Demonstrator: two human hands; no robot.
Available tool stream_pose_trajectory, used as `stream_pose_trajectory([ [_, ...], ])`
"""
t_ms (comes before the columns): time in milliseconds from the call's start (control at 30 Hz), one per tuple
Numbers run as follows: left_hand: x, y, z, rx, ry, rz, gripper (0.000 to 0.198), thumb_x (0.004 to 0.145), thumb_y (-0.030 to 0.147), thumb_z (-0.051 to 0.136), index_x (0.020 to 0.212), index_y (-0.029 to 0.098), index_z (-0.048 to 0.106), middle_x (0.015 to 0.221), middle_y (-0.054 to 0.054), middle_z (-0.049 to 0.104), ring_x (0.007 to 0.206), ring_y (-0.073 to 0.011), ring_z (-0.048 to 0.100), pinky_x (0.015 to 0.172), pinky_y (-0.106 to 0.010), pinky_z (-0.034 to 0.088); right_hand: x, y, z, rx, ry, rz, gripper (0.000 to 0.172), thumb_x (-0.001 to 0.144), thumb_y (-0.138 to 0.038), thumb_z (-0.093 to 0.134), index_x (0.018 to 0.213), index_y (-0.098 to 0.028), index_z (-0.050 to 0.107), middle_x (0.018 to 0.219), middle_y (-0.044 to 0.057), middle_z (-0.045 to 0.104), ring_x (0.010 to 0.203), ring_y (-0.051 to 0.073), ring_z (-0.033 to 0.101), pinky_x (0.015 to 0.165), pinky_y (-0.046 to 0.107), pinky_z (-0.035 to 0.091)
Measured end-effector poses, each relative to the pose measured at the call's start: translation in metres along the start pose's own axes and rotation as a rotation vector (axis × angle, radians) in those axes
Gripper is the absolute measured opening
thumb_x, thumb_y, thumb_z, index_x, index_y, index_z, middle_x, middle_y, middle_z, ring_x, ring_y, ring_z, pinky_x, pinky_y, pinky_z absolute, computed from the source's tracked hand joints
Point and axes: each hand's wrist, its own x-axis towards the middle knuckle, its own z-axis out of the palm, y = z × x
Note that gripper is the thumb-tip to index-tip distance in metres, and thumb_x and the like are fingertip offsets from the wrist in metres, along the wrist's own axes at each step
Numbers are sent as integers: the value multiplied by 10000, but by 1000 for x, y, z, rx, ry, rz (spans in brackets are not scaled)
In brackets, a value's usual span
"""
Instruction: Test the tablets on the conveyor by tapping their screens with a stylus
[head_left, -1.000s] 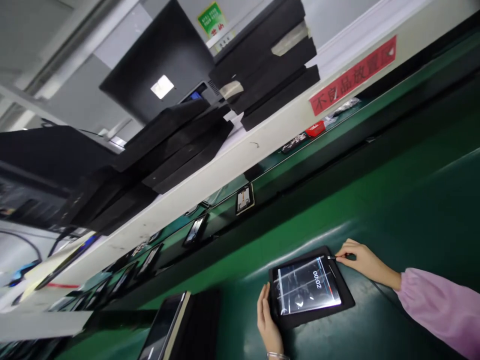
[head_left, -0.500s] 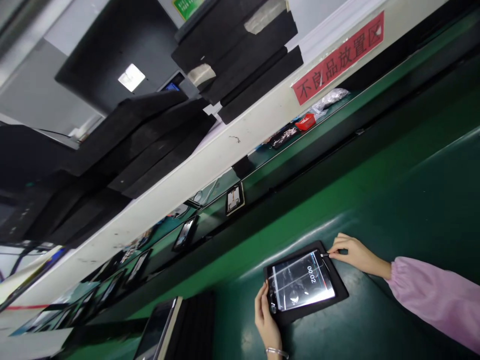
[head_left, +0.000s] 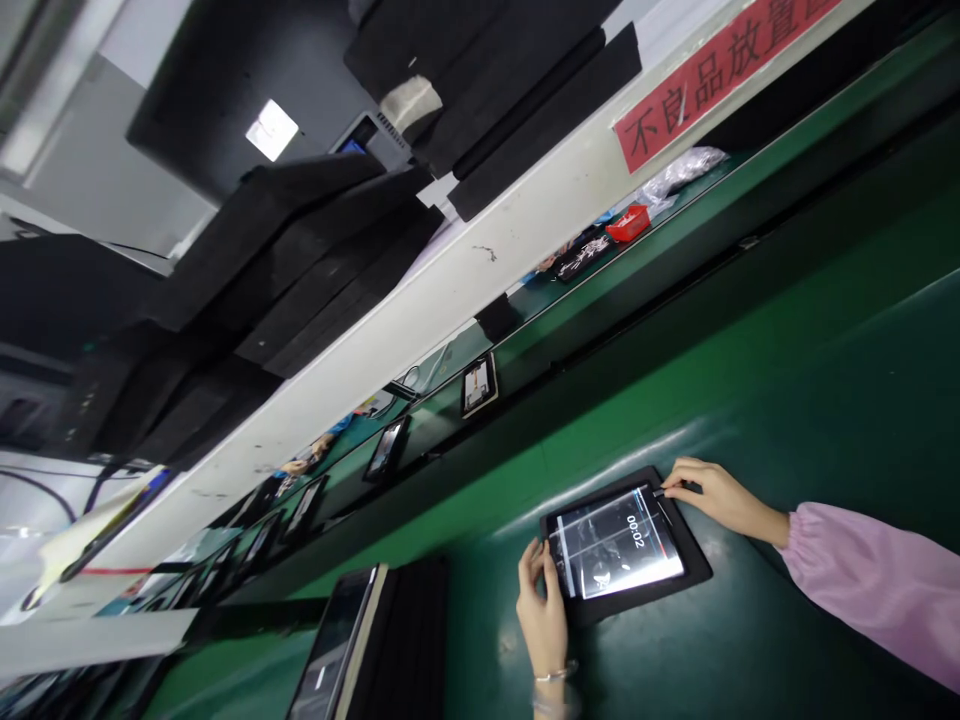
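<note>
Tablet scrn: "00:02". Red sign on wht shelf edge: "不良品放置", last char. cut.

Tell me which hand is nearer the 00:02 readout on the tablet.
Right. The right hand pinches a small plug at the tablet's edge close to the readout; the left hand is at the opposite edge, across the screen from it.

Black slabs lie on a white shelf bearing a red label

Open way over green bench beyond tablet, white shelf blocking higher up, dark stack left.
</note>
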Motion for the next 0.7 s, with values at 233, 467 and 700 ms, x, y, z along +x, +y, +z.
stream_pose_trajectory([
  [233, -43, 79, 36, 526, -319, 832, 385, 1087, 399, 529, 1466, 363, 590, 1695, -10, 243, 1570, -380, 50, 1252, -608, 116, 0, -6, 1, 12, -13, -13, 425, 1142, -530, 462, 927, -217, 651, 942, 43, 609, 909, 283, 602, 832, 380, 447],
  [467, -42, 83, 46, 508, -255, 803, 303, 1080, 263, 454, 1000, 242, 745, 1584, -23, 460, 1493, -364, 282, 1213, -616, 136, 2, -11, -1, -1, 5, 3, 465, 1137, -573, 450, 901, -222, 644, 917, 40, 606, 874, 284, 605, 794, 379, 453],
  [700, -46, 83, 53, 582, -417, 926, 375, 1044, 469, 622, 1405, 366, 633, 1642, -41, 366, 1525, -399, 188, 1213, -630, 58, 2, -6, 2, 1, 22, 15, 467, 1120, -565, 476, 893, -207, 671, 879, 36, 608, 809, 266, 612, 745, 369, 462],
])
